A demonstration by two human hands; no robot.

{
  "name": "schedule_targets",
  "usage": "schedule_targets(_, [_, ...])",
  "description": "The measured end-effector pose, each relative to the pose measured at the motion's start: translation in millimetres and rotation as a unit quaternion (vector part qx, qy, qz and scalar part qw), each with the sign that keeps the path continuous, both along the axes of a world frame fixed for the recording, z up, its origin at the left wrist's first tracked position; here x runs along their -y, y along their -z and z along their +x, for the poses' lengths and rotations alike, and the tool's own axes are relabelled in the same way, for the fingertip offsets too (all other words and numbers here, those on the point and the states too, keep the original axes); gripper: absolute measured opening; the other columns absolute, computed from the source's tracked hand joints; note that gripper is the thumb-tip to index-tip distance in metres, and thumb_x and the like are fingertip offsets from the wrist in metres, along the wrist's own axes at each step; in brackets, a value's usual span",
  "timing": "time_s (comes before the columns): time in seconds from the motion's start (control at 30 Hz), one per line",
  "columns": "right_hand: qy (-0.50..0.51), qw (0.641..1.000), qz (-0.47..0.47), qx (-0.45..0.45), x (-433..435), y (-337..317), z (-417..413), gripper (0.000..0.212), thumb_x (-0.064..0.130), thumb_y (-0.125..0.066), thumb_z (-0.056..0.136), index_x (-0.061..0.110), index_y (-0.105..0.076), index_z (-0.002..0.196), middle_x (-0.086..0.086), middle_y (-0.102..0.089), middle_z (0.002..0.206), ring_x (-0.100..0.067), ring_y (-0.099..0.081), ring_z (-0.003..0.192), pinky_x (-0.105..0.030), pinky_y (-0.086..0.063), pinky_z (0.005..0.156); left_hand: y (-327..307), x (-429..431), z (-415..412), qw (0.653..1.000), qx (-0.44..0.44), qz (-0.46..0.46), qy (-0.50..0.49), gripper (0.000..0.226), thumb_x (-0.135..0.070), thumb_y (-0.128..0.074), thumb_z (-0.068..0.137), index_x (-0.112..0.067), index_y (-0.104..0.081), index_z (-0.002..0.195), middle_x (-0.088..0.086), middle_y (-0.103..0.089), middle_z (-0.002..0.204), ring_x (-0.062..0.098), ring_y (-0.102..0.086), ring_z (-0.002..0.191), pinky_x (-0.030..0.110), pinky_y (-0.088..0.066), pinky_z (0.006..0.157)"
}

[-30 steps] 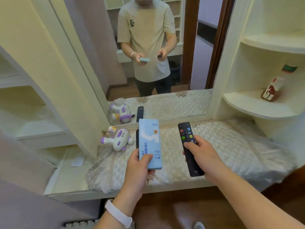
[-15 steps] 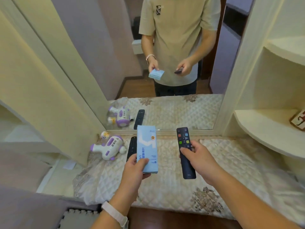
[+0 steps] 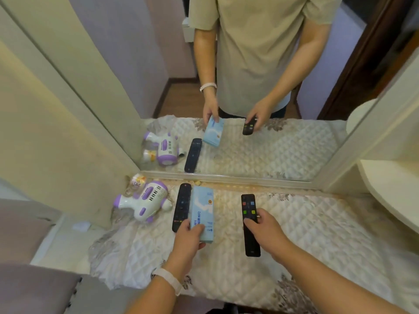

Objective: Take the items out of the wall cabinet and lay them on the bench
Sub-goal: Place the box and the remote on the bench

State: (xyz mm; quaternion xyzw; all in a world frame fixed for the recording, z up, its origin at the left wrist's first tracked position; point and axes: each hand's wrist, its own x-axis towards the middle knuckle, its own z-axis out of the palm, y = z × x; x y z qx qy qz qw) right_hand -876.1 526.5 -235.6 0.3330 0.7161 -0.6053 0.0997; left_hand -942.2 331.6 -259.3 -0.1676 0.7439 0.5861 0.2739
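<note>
My left hand grips the near end of a light blue box, held low over the quilted bench. Right beside the box, on its left, a black remote lies flat on the quilt. My right hand holds a second black remote with coloured buttons around its middle, low over the bench; whether it touches the quilt I cannot tell. A white and purple toy lies at the bench's back left corner.
A mirror stands along the back of the bench and reflects a person, both hands and the items. A rounded white shelf juts out at the right. A cream cabinet side panel rises at the left.
Both hands have come down towards the bench with the box and the remote. The camera has tilted downward, so the shelves at the right have mostly left the view.
</note>
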Motion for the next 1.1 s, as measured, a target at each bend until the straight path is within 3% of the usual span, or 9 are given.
schedule_targets(0.2, [0.03, 0.998, 0.025, 0.058, -1, 39, -37, 0.003, 0.021, -0.058, 0.093, 0.019, -0.057, 0.095, -0.01, -0.068, 0.094, -0.023, -0.066, 0.085, -0.032, -0.049, 0.069, 37, -13, -32, 0.998, 0.026, -0.008, 0.048, 0.019, -0.013, -0.055, 0.096, -0.015, -0.056, 0.115, 0.001, -0.066, 0.105, 0.016, -0.067, 0.089, 0.022, -0.051, 0.055])
schedule_targets(0.43, [0.034, 0.994, 0.036, 0.101, -5, 72, -75, 0.01, 0.017, -0.058, 0.092, 0.019, -0.058, 0.101, -0.002, -0.067, 0.093, -0.017, -0.064, 0.085, -0.03, -0.049, 0.07, 77, -23, -65, 0.99, 0.001, -0.058, 0.132, 0.016, -0.017, -0.057, 0.094, -0.018, -0.054, 0.11, 0.001, -0.066, 0.108, 0.011, -0.065, 0.09, 0.015, -0.047, 0.06])
schedule_targets(0.6, [0.025, 0.992, 0.045, 0.114, 1, 90, -96, 0.007, 0.015, -0.058, 0.089, 0.022, -0.057, 0.093, -0.003, -0.066, 0.091, -0.018, -0.064, 0.083, -0.033, -0.05, 0.073, 87, -26, -79, 0.981, -0.015, -0.092, 0.17, 0.023, -0.017, -0.057, 0.092, -0.025, -0.047, 0.111, -0.003, -0.063, 0.105, 0.01, -0.063, 0.089, 0.033, -0.057, 0.076])
schedule_targets(0.73, [0.002, 0.99, 0.052, 0.13, 4, 97, -104, 0.014, 0.018, -0.056, 0.091, 0.017, -0.056, 0.105, -0.001, -0.065, 0.097, -0.017, -0.064, 0.087, -0.038, -0.054, 0.081, 83, -24, -84, 0.974, -0.041, -0.115, 0.189, 0.03, -0.016, -0.056, 0.093, -0.026, -0.042, 0.117, -0.008, -0.059, 0.102, 0.001, -0.059, 0.082, 0.012, -0.047, 0.058])
schedule_targets(0.87, [-0.028, 0.987, 0.082, 0.133, 1, 98, -102, 0.02, 0.016, -0.055, 0.091, 0.014, -0.056, 0.111, 0.001, -0.063, 0.095, -0.015, -0.061, 0.085, -0.034, -0.052, 0.08, 76, -21, -84, 0.967, -0.069, -0.142, 0.199, 0.032, -0.016, -0.058, 0.091, -0.021, -0.046, 0.12, -0.004, -0.059, 0.11, 0.011, -0.061, 0.092, 0.014, -0.045, 0.064])
schedule_targets(1.1, [-0.069, 0.983, 0.116, 0.126, -15, 85, -80, 0.036, 0.021, -0.055, 0.092, 0.013, -0.052, 0.127, 0.002, -0.06, 0.099, -0.014, -0.06, 0.087, -0.027, -0.046, 0.074, 64, -16, -70, 0.952, -0.107, -0.184, 0.219, 0.045, -0.025, -0.057, 0.089, -0.014, -0.05, 0.133, 0.005, -0.054, 0.128, 0.016, -0.057, 0.109, 0.029, -0.049, 0.09])
